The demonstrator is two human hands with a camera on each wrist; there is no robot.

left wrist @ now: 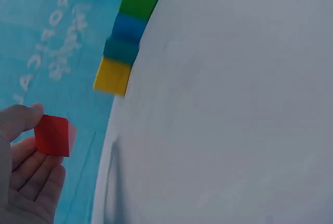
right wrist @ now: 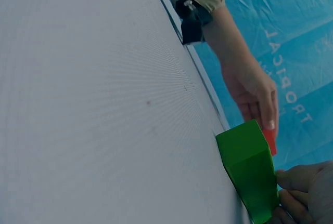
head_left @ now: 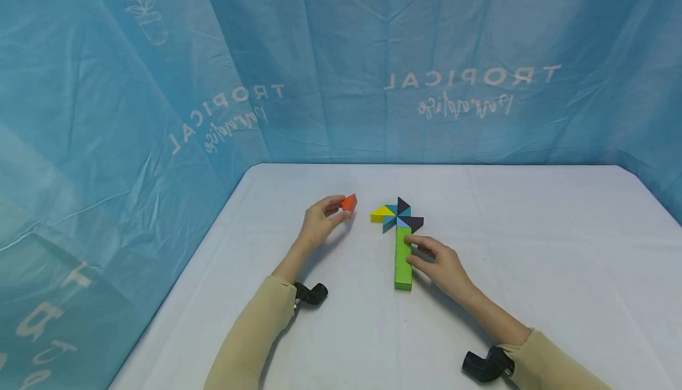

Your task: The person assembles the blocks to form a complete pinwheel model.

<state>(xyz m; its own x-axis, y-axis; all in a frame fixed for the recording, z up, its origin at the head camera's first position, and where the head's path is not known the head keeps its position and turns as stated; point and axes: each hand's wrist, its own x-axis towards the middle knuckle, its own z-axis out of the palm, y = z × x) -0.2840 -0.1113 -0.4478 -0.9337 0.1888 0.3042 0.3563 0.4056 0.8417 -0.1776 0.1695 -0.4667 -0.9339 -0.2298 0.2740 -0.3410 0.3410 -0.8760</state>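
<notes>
Between thumb and fingertips, my left hand [head_left: 318, 219] pinches an orange-red triangular block [head_left: 348, 203], held up off the table to the left of a pinwheel of blocks. My right hand [head_left: 442, 266] touches the right side of a long green block [head_left: 402, 260] with thumb and fingertips, not wrapped round it. The green block lies lengthwise below the pinwheel like a stem. Triangular blocks form the pinwheel: a yellow block [head_left: 379, 215] at left, teal blocks [head_left: 389, 224], dark purple blocks [head_left: 414, 222] and a blue block [head_left: 403, 222] against the green one.
A white-covered table [head_left: 533, 283] lies under the blocks. Blue printed curtains [head_left: 341, 70] hang behind it and along its left side. Black devices [head_left: 311, 294] are strapped to both wrists, over beige sleeves.
</notes>
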